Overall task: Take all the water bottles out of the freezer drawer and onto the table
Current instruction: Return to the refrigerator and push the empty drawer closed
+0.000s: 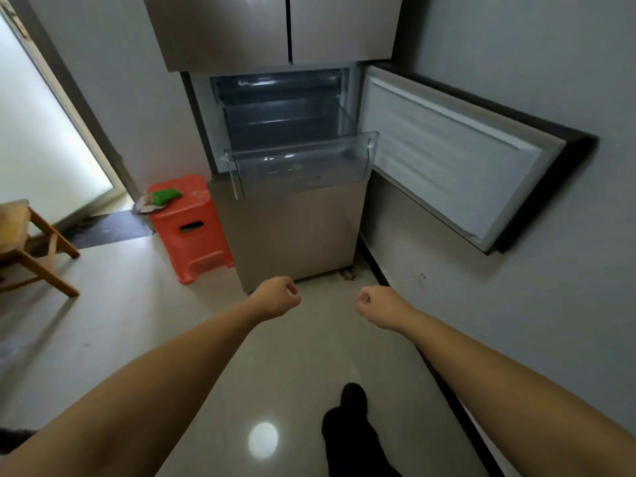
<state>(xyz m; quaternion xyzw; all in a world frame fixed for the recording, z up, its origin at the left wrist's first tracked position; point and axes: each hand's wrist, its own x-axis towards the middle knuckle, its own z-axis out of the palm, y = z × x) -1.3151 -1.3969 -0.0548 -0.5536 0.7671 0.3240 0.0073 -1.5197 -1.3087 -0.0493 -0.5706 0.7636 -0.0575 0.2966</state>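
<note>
The freezer compartment door [457, 160] stands swung open to the right. A clear plastic freezer drawer [299, 163] is pulled out from the fridge [275, 29], and I see no water bottle inside it or on the shelves behind. My left hand [277, 297] and my right hand [377, 306] hang in front of me below the drawer, well apart from it. Both have curled fingers and hold nothing. No table top shows in this view.
An orange plastic stool [192, 228] with a green item [167, 196] on it stands left of the fridge. A wooden chair [31, 246] is at the far left. A grey wall [516, 46] runs along the right. My dark-clad leg [351, 432] is on the tiled floor.
</note>
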